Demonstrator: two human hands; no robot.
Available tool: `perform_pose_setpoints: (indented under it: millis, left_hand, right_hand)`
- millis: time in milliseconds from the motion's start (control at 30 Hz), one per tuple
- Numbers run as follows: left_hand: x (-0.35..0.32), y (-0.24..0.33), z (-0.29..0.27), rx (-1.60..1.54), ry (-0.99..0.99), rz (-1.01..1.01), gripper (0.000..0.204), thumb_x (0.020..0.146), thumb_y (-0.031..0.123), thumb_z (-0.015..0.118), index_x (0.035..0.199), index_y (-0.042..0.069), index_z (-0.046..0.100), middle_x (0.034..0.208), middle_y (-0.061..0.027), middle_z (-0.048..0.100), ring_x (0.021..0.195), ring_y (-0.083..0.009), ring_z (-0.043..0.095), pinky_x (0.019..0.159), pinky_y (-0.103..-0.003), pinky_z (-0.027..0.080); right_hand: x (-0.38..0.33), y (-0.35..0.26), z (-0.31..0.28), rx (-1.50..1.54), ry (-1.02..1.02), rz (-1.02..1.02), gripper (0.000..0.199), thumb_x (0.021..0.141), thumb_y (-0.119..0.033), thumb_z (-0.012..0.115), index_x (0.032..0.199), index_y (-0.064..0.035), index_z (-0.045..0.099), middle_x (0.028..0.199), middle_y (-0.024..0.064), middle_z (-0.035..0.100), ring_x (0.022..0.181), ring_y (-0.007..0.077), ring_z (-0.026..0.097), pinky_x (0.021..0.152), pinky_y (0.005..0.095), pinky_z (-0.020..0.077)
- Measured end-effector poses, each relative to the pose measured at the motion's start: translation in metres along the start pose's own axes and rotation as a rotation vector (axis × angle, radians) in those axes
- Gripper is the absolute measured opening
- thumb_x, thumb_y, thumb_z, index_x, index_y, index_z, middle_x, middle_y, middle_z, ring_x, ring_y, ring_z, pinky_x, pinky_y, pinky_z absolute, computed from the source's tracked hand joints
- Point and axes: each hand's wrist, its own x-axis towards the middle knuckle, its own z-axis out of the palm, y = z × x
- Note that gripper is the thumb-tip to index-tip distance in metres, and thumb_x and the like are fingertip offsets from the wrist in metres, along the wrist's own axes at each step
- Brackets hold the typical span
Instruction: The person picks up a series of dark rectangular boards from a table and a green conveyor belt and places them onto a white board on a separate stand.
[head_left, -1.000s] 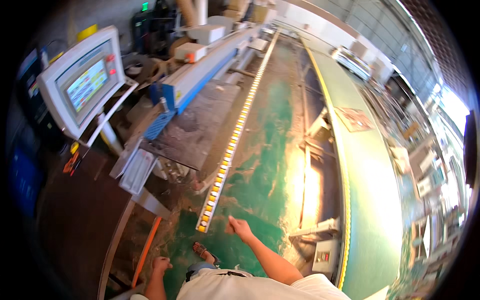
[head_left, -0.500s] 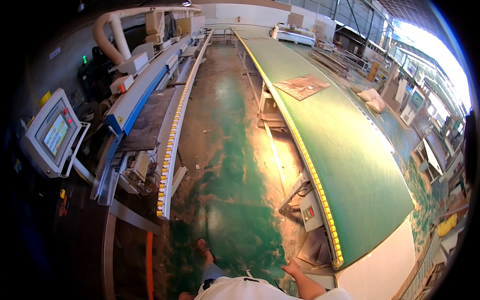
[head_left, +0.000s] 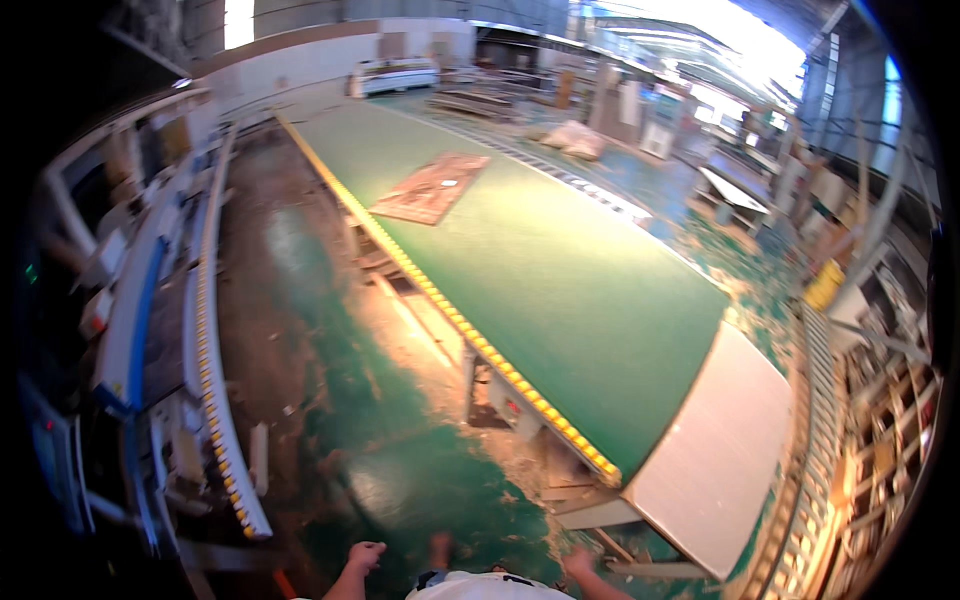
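The person stands on the green floor (head_left: 400, 470) between two long machines, both hands low and holding nothing. The left hand (head_left: 366, 553) is curled into a loose fist, clear of everything. The right hand (head_left: 577, 565) hangs with its fingers spread, also empty.

Just ahead of that right hand, and a little to its outer side, sits the pale board (head_left: 720, 460) at the near end of the green conveyor belt (head_left: 560, 270) (the nearest thing to either hand, though not touched). The belt's edge, lined with a yellow roller strip (head_left: 480, 345), runs away from the right hand towards the far wall. Well up the belt lies a brown patterned panel (head_left: 432, 187).

Out beyond the left hand, a second roller rail (head_left: 215, 400) borders the blue-trimmed machine (head_left: 125, 320).
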Motion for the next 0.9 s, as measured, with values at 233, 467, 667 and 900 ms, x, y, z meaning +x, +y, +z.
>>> perform_pose_setpoints:
  millis: [233,467,667,900]
  left_hand:
    - [0.053,0.086,0.058,-0.028,-0.302,0.012,0.056,0.099,0.048,0.053,0.105,-0.007,0.066,0.081,-0.0161,0.067,0.061,-0.0257,0.068,0.058,-0.039,0.059]
    - [0.058,0.114,0.129,0.427,-0.375,0.179,0.044,0.096,0.036,0.060,0.120,-0.001,0.062,0.105,-0.0139,0.067,0.077,-0.0258,0.070,0.066,-0.038,0.059]
    - [0.060,0.138,0.156,0.519,-0.539,0.217,0.046,0.094,0.032,0.063,0.126,-0.001,0.058,0.116,-0.0143,0.066,0.087,-0.0272,0.070,0.071,-0.037,0.059]
    - [0.055,0.122,0.120,0.324,-0.394,0.137,0.035,0.093,0.029,0.065,0.112,0.000,0.064,0.089,-0.0115,0.068,0.068,-0.0222,0.066,0.056,-0.034,0.054]
  right_hand:
    - [-0.037,-0.026,-0.011,0.747,-0.361,0.271,0.038,0.093,-0.023,0.065,0.123,0.0004,0.064,0.108,0.0108,0.072,0.089,0.0192,0.073,0.071,0.0335,0.0562]
    - [-0.113,0.039,0.001,0.730,-0.086,0.462,0.027,0.089,-0.011,0.063,0.112,0.0017,0.067,0.088,0.0104,0.071,0.075,0.0222,0.071,0.062,0.0349,0.0562]
    - [-0.188,0.119,0.054,0.625,0.037,0.703,0.031,0.090,-0.026,0.063,0.106,-0.0002,0.068,0.089,0.0139,0.070,0.077,0.0274,0.066,0.067,0.0436,0.0527]
    - [-0.227,0.092,0.050,0.801,0.025,0.571,0.030,0.089,-0.022,0.060,0.108,-0.0007,0.068,0.093,0.0150,0.070,0.082,0.0289,0.061,0.069,0.0461,0.0503]
